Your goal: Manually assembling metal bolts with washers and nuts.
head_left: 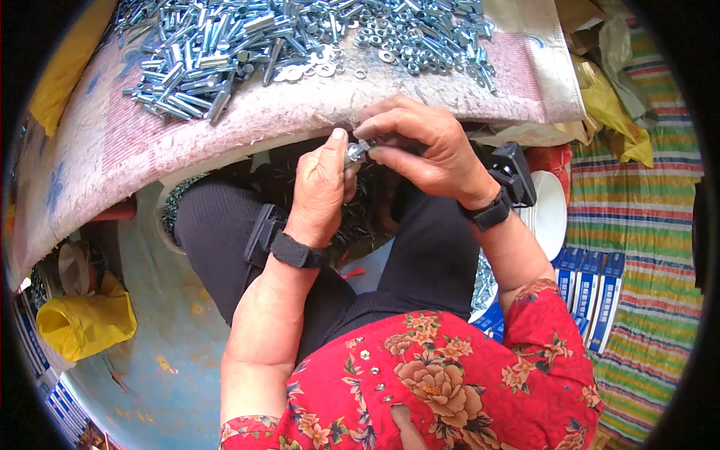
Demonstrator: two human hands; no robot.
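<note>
Before the seated person spreads the bench, draped in a worn pink-and-white cloth whose near edge bends across the view. Off its right edge, a striped plastic sheet covers the floor in green, yellow, red and white bands.

Along the bench's middle, back from the near edge, lies a broad heap of metal hardware: bolts and sleeves mainly toward the left, nuts gathered toward the right. Below the bench's right corner stand blue-and-white boxes in a row, with a white round container just beyond them. Below the left end of the near edge, a yellow bag sits open-mouthed.

Both hands meet in front of the near edge, over the lap. The left hand is closed, thumb up, around a shiny metal fastener, rounded end showing. The right hand is half curled, thumb and forefinger nearly together at the fastener's side; whether they grip it cannot be told. Smallest are the flat washers, scattered at the heap's front, toward the near edge.
</note>
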